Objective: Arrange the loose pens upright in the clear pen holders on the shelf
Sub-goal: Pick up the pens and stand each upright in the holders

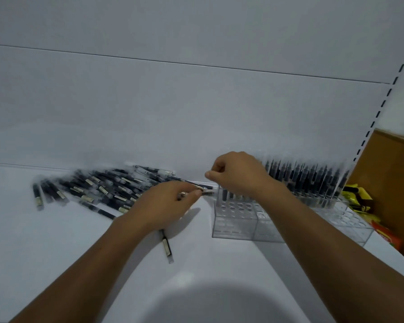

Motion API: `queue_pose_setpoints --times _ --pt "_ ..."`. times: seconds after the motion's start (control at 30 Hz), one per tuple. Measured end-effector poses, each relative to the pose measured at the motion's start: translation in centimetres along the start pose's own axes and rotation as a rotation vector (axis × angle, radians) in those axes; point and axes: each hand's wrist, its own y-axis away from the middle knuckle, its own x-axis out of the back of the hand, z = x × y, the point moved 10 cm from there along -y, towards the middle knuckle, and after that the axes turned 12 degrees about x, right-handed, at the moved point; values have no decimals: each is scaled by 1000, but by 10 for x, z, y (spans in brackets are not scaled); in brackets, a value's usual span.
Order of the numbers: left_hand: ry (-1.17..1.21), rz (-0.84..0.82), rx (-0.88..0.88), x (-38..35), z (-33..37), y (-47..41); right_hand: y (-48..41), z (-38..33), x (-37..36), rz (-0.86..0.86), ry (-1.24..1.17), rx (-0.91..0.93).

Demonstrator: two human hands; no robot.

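A pile of loose black pens (pixel 98 187) with clear caps lies on the white shelf (pixel 56 241) at the left. My left hand (pixel 168 203) grips a few pens; one end (pixel 167 247) sticks out below the wrist and the tips (pixel 207 193) point toward the clear pen holder (pixel 233 227). My right hand (pixel 238 176) hovers over the holder's left rear corner, with thumb and fingers pinched on the top of an upright pen (pixel 224 194). Several pens (pixel 308 180) stand upright in the back rows. The front holes hold none.
A second clear holder (pixel 350 229) adjoins the first on the right. Yellow packets (pixel 357 199) and a red box (pixel 387 236) lie beyond it, by a brown board (pixel 392 183). A slotted shelf upright (pixel 383 101) runs up the right. The white back panel stands close behind.
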Motion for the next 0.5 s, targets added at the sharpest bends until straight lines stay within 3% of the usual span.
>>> queue_pose_setpoints --times 0.2,0.33,0.5 --pt "-106 222 -3 28 -53 22 -40 -38 -56 -198 -10 64" --pt "-239 135 139 14 -84 18 -58 -48 -84 -307 108 52" --pt "-207 71 166 3 -90 13 -59 -60 -115 -451 -100 47"
